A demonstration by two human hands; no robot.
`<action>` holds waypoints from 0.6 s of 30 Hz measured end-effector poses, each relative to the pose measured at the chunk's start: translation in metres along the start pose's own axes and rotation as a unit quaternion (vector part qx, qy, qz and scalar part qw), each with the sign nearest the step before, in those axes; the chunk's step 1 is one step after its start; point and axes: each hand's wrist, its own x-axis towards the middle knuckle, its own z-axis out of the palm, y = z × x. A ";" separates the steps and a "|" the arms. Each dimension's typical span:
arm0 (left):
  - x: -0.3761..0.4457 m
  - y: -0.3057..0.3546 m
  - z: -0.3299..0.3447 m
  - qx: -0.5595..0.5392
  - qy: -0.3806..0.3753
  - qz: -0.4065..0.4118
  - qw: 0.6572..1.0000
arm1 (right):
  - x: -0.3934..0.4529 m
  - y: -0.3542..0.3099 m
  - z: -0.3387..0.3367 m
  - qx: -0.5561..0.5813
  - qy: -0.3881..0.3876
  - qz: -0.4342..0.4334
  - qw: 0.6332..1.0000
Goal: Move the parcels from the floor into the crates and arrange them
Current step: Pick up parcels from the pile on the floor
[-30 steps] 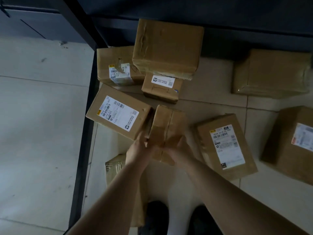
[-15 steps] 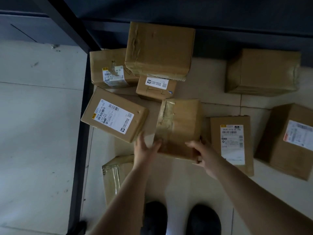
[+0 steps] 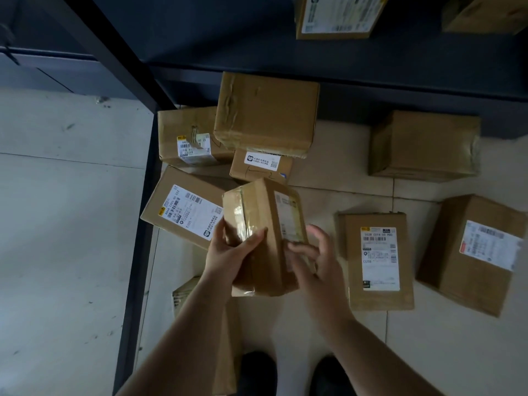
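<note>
Fingers [image 3: 251, 238] of the left hand [image 3: 228, 258] clamp the lifted parcel [image 3: 265, 235]; right hand [image 3: 317, 267] fingers spread against it.

Matt brown cardboard parcel [image 3: 265, 235] bound in glossy clear tape, smooth floor tiles [image 3: 71, 224].

Pale tiled floor [image 3: 328, 324], grout lines visible. Dark shelf frame [image 3: 314, 78] along top, black post [image 3: 137, 252] at left. Two black shoes [image 3: 258, 372] bottom centre.
</note>
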 end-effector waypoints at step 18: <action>-0.016 0.006 0.004 0.047 -0.088 0.030 0.995 | 0.020 0.003 -0.025 0.150 -0.061 0.117 0.980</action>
